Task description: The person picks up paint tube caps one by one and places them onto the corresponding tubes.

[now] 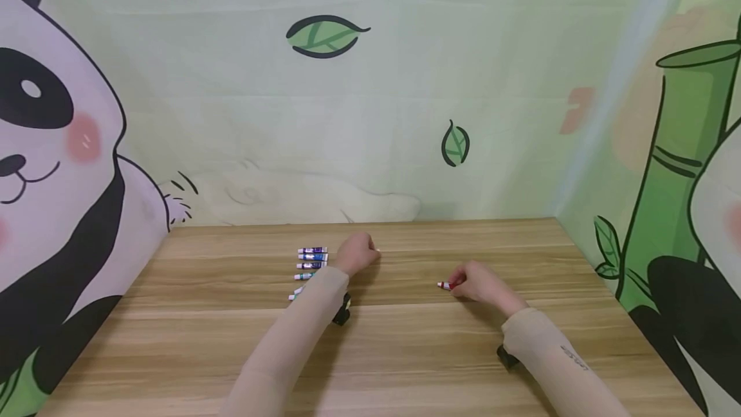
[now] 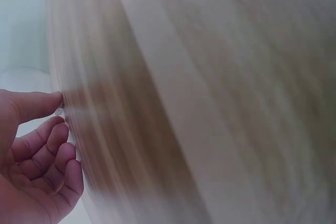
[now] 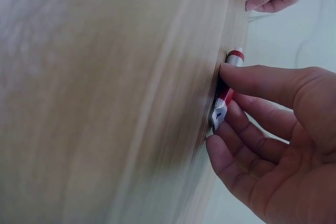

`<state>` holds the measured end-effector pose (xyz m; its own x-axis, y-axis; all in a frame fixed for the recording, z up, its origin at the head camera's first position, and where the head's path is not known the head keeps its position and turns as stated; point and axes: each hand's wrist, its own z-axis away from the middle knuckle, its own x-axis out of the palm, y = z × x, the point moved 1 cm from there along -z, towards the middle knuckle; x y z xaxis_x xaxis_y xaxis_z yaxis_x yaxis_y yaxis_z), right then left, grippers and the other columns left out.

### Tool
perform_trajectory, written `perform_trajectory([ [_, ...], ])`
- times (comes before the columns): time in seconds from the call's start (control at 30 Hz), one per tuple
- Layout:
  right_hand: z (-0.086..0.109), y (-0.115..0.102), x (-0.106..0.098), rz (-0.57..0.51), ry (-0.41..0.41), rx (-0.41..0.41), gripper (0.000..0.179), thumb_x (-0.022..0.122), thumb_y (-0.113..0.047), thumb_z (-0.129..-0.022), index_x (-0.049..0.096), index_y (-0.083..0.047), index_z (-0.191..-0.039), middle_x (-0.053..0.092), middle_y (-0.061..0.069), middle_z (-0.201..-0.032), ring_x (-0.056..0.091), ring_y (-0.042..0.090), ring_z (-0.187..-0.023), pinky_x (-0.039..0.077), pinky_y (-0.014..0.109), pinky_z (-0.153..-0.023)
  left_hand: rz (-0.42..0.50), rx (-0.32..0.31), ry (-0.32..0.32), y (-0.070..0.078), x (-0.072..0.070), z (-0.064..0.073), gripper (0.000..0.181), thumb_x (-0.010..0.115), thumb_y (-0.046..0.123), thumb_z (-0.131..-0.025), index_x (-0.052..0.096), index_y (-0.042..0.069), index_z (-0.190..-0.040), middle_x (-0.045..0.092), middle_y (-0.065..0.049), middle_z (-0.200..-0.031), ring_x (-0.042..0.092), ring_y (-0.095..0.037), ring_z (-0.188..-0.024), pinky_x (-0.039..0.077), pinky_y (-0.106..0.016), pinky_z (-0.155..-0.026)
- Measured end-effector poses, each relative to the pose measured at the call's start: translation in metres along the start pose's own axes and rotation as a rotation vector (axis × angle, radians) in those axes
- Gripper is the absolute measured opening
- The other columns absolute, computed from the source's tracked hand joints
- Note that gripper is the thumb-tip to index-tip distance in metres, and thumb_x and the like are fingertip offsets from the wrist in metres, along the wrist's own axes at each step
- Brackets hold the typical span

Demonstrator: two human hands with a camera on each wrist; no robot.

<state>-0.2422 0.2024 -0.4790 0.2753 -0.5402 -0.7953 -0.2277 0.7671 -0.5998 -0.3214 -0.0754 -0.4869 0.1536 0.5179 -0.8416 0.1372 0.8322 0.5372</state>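
Toward the back of the table, my left hand (image 1: 356, 253) pinches a small thing with a white end (image 1: 378, 250). Only its pale round end (image 2: 59, 112) shows between thumb and forefinger in the left wrist view; the rest is hidden. My right hand (image 1: 479, 282), farther right and nearer, grips a red and white paint tube (image 1: 444, 286) by its body. Its white cap points left, and in the right wrist view the red paint tube (image 3: 236, 57) lies close along the tabletop, thumb on one side and fingers on the other.
Several paint tubes (image 1: 312, 250) with blue, purple and green bands lie in a column left of my left hand, the nearest partly covered by the left sleeve (image 1: 307, 327). Behind the wooden table (image 1: 417, 352) hangs a cloth backdrop (image 1: 231, 82) with pandas and bamboo.
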Motion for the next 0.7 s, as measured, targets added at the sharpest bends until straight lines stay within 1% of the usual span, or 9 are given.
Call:
perform_trajectory([
  [0.17, 0.0008, 0.0001, -0.0012, -0.004, 0.0, -0.003, 0.012, 0.077, -0.001, -0.083, 0.073, 0.0, -0.094, 0.067, 0.002, -0.083, 0.058, 0.014, -0.076, 0.05, 0.032, -0.07, -0.002, 0.017, 0.001, -0.0029, 0.0001, -0.0019, 0.016, 0.075, 0.017, -0.091, 0.07, 0.002, -0.094, 0.068, -0.007, -0.089, 0.06, -0.021, -0.079, 0.053, -0.039, -0.078],
  [0.3, 0.0007, 0.0011, -0.0008, -0.008, -0.006, 0.002, 0.012, 0.077, -0.001, -0.083, 0.073, -0.001, -0.095, 0.068, 0.002, -0.084, 0.059, 0.014, -0.077, 0.05, 0.033, -0.071, 0.007, 0.051, 0.006, -0.0048, 0.0018, -0.0027, 0.015, 0.075, 0.016, -0.091, 0.07, 0.002, -0.097, 0.07, -0.009, -0.094, 0.063, -0.023, -0.084, 0.053, -0.04, -0.083],
  [0.43, 0.0009, 0.0006, -0.0012, -0.004, -0.006, 0.001, 0.012, 0.077, -0.002, -0.084, 0.073, -0.001, -0.095, 0.068, 0.002, -0.085, 0.059, 0.014, -0.078, 0.051, 0.033, -0.072, 0.006, 0.075, 0.014, -0.0063, 0.0032, -0.004, 0.014, 0.074, 0.014, -0.092, 0.071, 0.002, -0.098, 0.07, -0.009, -0.096, 0.063, -0.023, -0.086, 0.053, -0.04, -0.084],
  [0.7, 0.0002, 0.0007, -0.0017, -0.017, -0.014, 0.012, 0.012, 0.077, -0.003, -0.085, 0.073, 0.0, -0.096, 0.068, 0.002, -0.085, 0.059, 0.015, -0.079, 0.051, 0.032, -0.072, 0.007, 0.11, 0.002, -0.0091, 0.0066, -0.0065, 0.011, 0.069, 0.011, -0.095, 0.07, 0.0, -0.097, 0.068, -0.009, -0.091, 0.061, -0.02, -0.081, 0.054, -0.037, -0.079],
])
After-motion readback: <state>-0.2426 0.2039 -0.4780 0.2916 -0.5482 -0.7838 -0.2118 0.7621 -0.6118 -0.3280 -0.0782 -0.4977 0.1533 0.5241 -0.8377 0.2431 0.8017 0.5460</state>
